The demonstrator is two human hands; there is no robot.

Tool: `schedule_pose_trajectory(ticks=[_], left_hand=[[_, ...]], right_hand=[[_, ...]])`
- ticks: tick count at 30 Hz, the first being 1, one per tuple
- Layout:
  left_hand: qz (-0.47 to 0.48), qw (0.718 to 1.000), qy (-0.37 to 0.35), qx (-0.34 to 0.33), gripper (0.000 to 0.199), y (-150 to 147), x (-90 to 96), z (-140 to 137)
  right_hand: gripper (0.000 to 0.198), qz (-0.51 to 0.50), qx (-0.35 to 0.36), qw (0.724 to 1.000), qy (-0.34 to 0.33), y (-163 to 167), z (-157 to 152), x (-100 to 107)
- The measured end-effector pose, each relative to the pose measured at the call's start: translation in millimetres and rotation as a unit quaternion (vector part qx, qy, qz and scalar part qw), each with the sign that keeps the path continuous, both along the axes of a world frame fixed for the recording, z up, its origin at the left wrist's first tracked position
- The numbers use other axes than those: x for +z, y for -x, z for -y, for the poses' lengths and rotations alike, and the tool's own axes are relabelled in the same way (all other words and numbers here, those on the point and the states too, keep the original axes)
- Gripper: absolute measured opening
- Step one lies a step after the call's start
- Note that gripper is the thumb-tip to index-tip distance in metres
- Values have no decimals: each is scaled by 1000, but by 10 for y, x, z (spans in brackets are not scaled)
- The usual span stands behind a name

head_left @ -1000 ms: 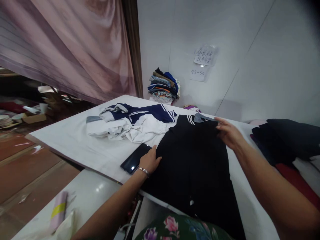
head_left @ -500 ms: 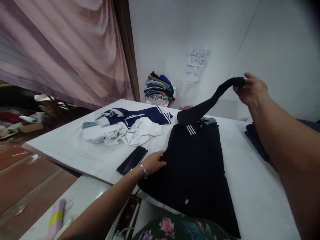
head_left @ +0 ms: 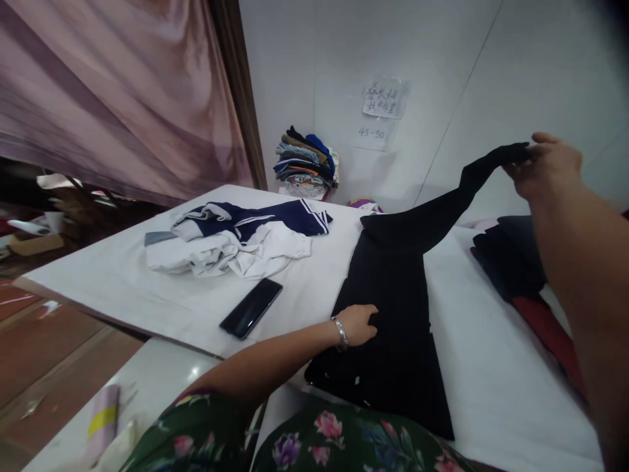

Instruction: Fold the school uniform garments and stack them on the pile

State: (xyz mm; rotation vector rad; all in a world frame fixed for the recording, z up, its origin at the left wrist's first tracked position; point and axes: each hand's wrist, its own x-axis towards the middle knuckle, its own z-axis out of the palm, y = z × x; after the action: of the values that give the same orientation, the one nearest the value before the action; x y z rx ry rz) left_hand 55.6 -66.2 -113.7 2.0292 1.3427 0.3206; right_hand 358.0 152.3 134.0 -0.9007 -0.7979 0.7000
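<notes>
A black jacket (head_left: 398, 328) lies on the white table in front of me, its lower end close to my body. My right hand (head_left: 550, 164) is raised at the right and grips the cuff of its sleeve, which stretches up and rightward from the jacket's far end. My left hand (head_left: 358, 324), with a silver bracelet at the wrist, is closed on the fabric at the jacket's middle. The left side of the jacket is turned inward under that hand. What exactly its fingertips pinch is partly hidden.
Left of the jacket, a phone (head_left: 251, 308) lies on the table (head_left: 187, 311). Beyond it are a navy garment (head_left: 275, 219) and a crumpled white garment (head_left: 255, 252). Folded clothes (head_left: 511, 255) lie at the right. A clothes stack (head_left: 304, 164) stands against the wall.
My left hand has moved rightward, bringing the jacket's left side inward over its front. My right hand has carried the sleeve farther right. The white shoulder stripes are now covered.
</notes>
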Motion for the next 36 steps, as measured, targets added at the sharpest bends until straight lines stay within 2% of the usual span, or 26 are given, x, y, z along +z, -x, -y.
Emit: schedule_pose_trajectory(ticks=[4, 6, 9, 11, 13, 15, 17, 19, 21, 23, 25, 27, 29, 31, 33, 36], left_hand=[[83, 995, 41, 39, 47, -254, -141, -70], [118, 987, 91, 62, 48, -399, -220, -83], [146, 967, 203, 55, 54, -544, -284, -49], [171, 957, 232, 39, 53, -539, -268, -5], [192, 968, 161, 26, 43, -435, -222, 36], [169, 985, 9, 9, 34, -257, -185, 65], [98, 986, -138, -14, 32, -60, -191, 86], [9, 980, -197, -25, 40, 99, -250, 108], [-53, 981, -186, -26, 51, 188, -337, 135], [-72, 984, -160, -24, 56, 212, -409, 158], [-59, 987, -147, -19, 53, 203, -437, 155], [-20, 989, -144, 3, 44, 196, -415, 95], [44, 987, -142, 56, 36, 204, -356, -46], [134, 976, -100, 141, 32, 220, -281, -273], [237, 945, -2, 227, 30, 225, -211, -558], [326, 892, 123, 286, 36, 194, -147, -995]], right_hand=[[43, -1, -10, 1000, -3, -88, -5, -9], [43, 16, -1, 1000, -7, -100, -9, 10], [41, 40, 30, 999, -21, -56, 48, 41], [39, 65, 55, 996, -35, 15, 141, 53], [38, 108, 75, 991, -40, 110, 277, 57], [40, 157, 89, 983, -30, 220, 451, 62], [41, 200, 97, 975, -24, 336, 655, 72], [41, 245, 119, 962, -29, 449, 875, 78], [40, 290, 166, 942, -26, 555, 1099, 44], [38, 338, 230, 912, 6, 662, 1322, -79], [36, 404, 294, 865, 49, 784, 1546, -322], [37, 488, 358, 793, 73, 925, 1772, -673], [43, 567, 414, 711, 42, 1076, 1984, -1074], [48, 616, 451, 646, 7, 1222, 2160, -1449], [50, 633, 467, 617, 8, 1347, 2284, -1740], [50, 640, 460, 615, 18, 1483, 2384, -1981]])
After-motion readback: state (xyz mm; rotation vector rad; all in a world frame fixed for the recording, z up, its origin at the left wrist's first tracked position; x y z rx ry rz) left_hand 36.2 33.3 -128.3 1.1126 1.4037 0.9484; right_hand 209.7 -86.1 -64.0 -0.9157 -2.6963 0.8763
